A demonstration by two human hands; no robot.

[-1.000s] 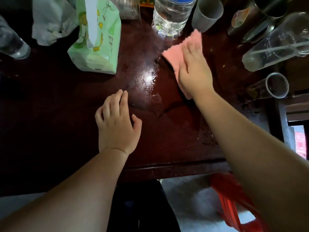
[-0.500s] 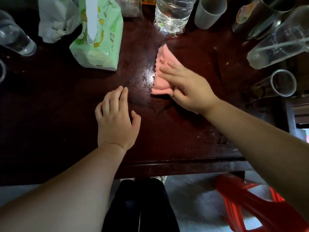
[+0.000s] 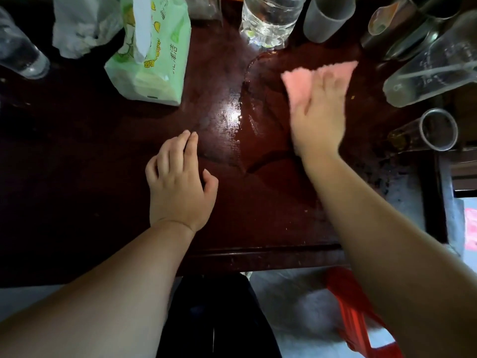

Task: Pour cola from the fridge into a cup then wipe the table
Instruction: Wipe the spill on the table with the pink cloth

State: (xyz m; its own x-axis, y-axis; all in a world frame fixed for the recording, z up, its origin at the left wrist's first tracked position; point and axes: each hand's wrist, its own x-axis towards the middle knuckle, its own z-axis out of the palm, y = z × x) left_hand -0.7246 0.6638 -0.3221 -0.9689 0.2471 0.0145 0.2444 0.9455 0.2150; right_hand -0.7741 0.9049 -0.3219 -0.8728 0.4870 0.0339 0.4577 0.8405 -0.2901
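While the right hand lies flat on a pink cloth, fingers straight and spread a little and blurred at the edges, the cloth sits pressed against the dark wooden surface toward its far right part, one corner sticking out beyond the fingertips. Just left of the cloth, a wet sheen with a curved edge runs across the wood and catches a bright glare. The left hand rests palm down on the surface nearer the front edge, fingers relaxed and close together, thumb held out to the side, holding nothing. Along the far side stand a green tissue pack, a crumpled white plastic bag, a clear water bottle and a grey cup, the cup just beside the bottle. A clear glass stands at the far left. At the right, a tall clear plastic container and an open-mouthed glass appear tilted toward the camera. Below the front edge, a red stool shows on the pale floor.
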